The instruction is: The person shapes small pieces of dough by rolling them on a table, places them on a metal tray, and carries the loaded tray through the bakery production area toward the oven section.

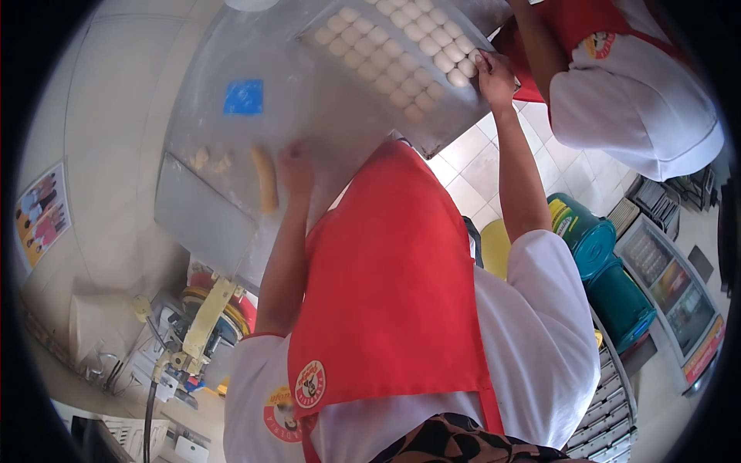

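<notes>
My left hand point(295, 160) is closed over the grey worktable point(324, 100), just right of a long yellowish dough log point(265, 180); blur hides whatever its fingers hold. Over at the right, my right hand point(496, 77) reaches to the tray point(441, 127), its fingers pinched at a pale dough ball point(472, 59) ending a row. Rows of round dough balls point(378, 60) cover the tray in two blocks. Left of the log lie small dough pieces point(210, 160). A blue square scraper-like piece point(244, 97) rests farther back on the table.
Another person in a red apron and white sleeve point(629, 108) stands at the tray's right. A flat grey sheet point(202, 202) lies at the table's left corner. Green lidded bins point(584, 235) and a glass-fronted cabinet point(671, 285) stand at right; a machine point(204, 328) at lower left.
</notes>
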Motion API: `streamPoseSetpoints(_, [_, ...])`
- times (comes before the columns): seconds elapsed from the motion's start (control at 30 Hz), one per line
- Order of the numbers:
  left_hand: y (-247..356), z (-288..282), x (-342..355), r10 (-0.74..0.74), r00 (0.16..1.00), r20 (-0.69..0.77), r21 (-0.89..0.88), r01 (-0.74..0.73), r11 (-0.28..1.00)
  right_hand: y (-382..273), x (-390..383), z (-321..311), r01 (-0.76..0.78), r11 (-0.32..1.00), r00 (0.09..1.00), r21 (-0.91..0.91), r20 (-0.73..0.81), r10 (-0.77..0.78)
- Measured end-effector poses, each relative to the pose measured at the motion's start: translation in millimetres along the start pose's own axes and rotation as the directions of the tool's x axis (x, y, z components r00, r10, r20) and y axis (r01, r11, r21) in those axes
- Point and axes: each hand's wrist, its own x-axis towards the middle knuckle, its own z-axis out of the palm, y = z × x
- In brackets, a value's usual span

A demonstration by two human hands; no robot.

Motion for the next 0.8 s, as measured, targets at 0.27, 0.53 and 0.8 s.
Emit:
streamPoseSetpoints(0.27, [-6,-56,22,-0.285,0.923,-0.260,0.437,0.375,0.817,-84,-19,-1,-0.036,0.999,0.995,0.026,-0.094,0.038])
streamPoseSetpoints(0.53, [-45,-56,-19,0.280,0.925,-0.257,0.253,-0.215,0.943,-282,-128,91,-0.005,0.864,0.776,0.504,0.547,-0.315])
streamPoseSetpoints(0.8, [-80,-55,-27,0.333,0.897,-0.291,0.148,-0.302,0.942,-365,-169,157,0.105,0.813,0.559,0.572,0.643,-0.524])
